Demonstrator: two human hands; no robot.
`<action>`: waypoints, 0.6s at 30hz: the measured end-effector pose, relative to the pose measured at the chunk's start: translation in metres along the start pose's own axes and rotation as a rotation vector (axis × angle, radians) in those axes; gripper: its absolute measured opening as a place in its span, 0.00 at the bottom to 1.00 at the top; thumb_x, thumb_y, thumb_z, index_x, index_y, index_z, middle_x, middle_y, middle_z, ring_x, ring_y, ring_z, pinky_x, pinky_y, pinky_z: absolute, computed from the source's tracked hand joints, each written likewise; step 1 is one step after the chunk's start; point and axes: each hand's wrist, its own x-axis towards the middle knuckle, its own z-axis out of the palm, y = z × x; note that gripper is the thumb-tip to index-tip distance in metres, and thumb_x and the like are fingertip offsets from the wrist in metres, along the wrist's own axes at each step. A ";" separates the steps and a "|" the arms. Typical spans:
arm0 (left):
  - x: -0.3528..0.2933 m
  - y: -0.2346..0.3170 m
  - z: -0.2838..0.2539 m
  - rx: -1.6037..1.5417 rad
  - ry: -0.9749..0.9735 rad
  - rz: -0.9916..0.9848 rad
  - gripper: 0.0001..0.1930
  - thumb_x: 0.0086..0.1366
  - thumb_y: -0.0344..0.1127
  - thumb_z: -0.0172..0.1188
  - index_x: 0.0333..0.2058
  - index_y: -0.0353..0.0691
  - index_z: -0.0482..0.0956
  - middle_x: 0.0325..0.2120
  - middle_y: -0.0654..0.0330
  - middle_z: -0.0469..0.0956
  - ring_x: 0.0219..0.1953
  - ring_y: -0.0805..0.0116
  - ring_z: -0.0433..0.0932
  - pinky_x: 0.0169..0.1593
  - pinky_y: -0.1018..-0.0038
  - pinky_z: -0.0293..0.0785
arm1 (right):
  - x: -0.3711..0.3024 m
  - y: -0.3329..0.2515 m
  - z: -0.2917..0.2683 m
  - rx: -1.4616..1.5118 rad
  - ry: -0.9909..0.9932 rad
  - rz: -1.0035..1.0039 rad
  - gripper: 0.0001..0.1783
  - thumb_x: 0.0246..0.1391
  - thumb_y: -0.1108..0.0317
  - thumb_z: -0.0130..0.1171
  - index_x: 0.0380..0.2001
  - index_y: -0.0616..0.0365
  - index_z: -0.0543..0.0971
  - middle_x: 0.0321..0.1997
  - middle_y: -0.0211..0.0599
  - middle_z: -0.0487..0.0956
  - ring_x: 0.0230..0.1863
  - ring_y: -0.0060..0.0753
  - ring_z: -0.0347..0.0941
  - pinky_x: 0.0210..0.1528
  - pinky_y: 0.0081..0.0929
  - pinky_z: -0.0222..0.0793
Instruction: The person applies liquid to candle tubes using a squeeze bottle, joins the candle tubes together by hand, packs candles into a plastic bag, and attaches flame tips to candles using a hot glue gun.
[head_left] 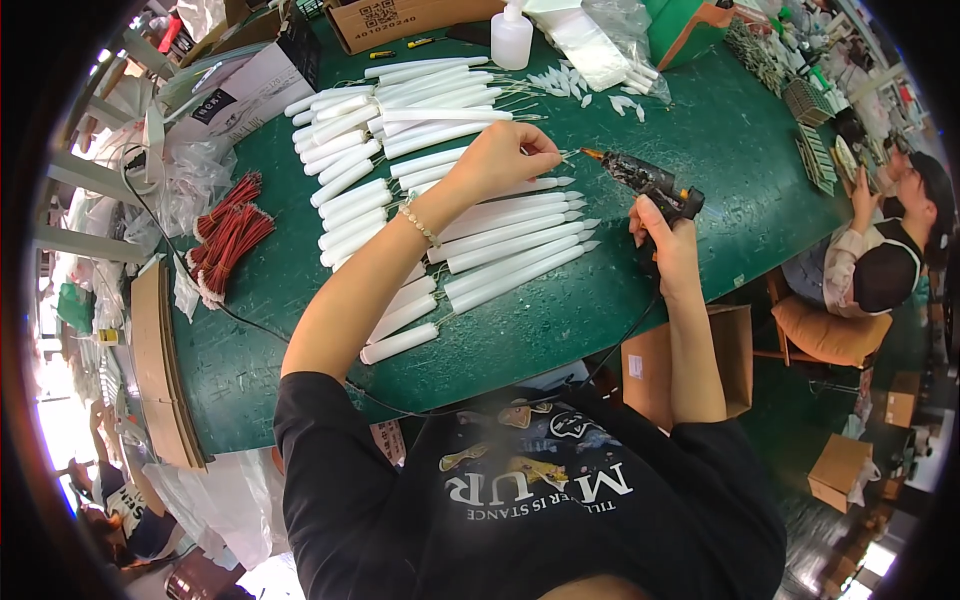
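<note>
My right hand is wrapped round the grip of a black hot glue gun, its orange-brown nozzle pointing left. Just left of that nozzle, my left hand is closed in a pinch over the rows of candles. A thin pale bit shows between its fingertips and the nozzle, too small to name. Under and around my left hand lie white taper candles in rows, several with pointed clear tips at their right ends. Thin wires stick out from others in the upper rows. My left forearm hides part of the candles.
Bundles of red wires lie left on the green table. Loose clear tips, a white bottle and plastic bags stand or lie at the back. A black cord crosses the table. A co-worker sits at right.
</note>
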 end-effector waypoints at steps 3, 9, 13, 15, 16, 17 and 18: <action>0.000 -0.001 0.000 0.018 0.010 0.006 0.12 0.55 0.38 0.60 0.30 0.32 0.80 0.23 0.59 0.78 0.21 0.74 0.77 0.29 0.79 0.73 | -0.001 -0.003 0.004 -0.015 0.007 0.030 0.15 0.54 0.56 0.56 0.26 0.58 0.75 0.21 0.26 0.72 0.23 0.16 0.64 0.26 0.16 0.58; 0.000 -0.001 0.000 0.030 -0.001 0.014 0.13 0.55 0.38 0.60 0.30 0.32 0.80 0.23 0.58 0.78 0.21 0.74 0.77 0.29 0.79 0.73 | -0.001 -0.001 0.006 -0.089 0.026 0.037 0.16 0.53 0.53 0.57 0.25 0.56 0.76 0.20 0.24 0.72 0.22 0.15 0.63 0.23 0.15 0.54; -0.001 0.002 -0.001 0.018 -0.004 -0.004 0.13 0.55 0.38 0.60 0.30 0.32 0.80 0.23 0.58 0.78 0.21 0.74 0.77 0.29 0.79 0.73 | 0.001 0.003 0.005 -0.114 0.030 0.036 0.16 0.53 0.53 0.57 0.25 0.55 0.76 0.20 0.24 0.71 0.22 0.14 0.63 0.23 0.14 0.54; -0.002 0.002 -0.001 0.013 0.003 0.002 0.13 0.55 0.38 0.60 0.30 0.31 0.80 0.23 0.59 0.78 0.21 0.74 0.77 0.30 0.79 0.73 | 0.001 0.004 0.004 -0.097 0.027 0.022 0.16 0.53 0.53 0.57 0.25 0.55 0.76 0.20 0.24 0.71 0.21 0.14 0.63 0.23 0.14 0.54; -0.002 0.002 -0.001 0.012 0.003 0.002 0.13 0.55 0.38 0.60 0.30 0.31 0.80 0.23 0.59 0.78 0.21 0.74 0.77 0.30 0.79 0.73 | 0.001 0.003 0.005 -0.109 0.030 0.025 0.16 0.53 0.53 0.57 0.25 0.55 0.76 0.20 0.23 0.71 0.21 0.14 0.63 0.22 0.14 0.54; -0.002 0.002 -0.001 0.011 -0.002 -0.007 0.13 0.55 0.39 0.60 0.30 0.31 0.80 0.23 0.59 0.78 0.21 0.74 0.77 0.30 0.79 0.73 | 0.000 0.002 0.005 -0.120 0.033 0.029 0.16 0.53 0.53 0.57 0.25 0.55 0.76 0.20 0.23 0.71 0.21 0.14 0.63 0.22 0.14 0.54; -0.002 0.002 -0.001 0.011 -0.006 -0.016 0.13 0.55 0.39 0.61 0.30 0.32 0.80 0.23 0.59 0.78 0.21 0.74 0.77 0.29 0.79 0.73 | 0.001 0.003 0.005 -0.120 0.032 0.029 0.16 0.53 0.53 0.57 0.25 0.55 0.76 0.20 0.23 0.71 0.21 0.14 0.63 0.22 0.14 0.54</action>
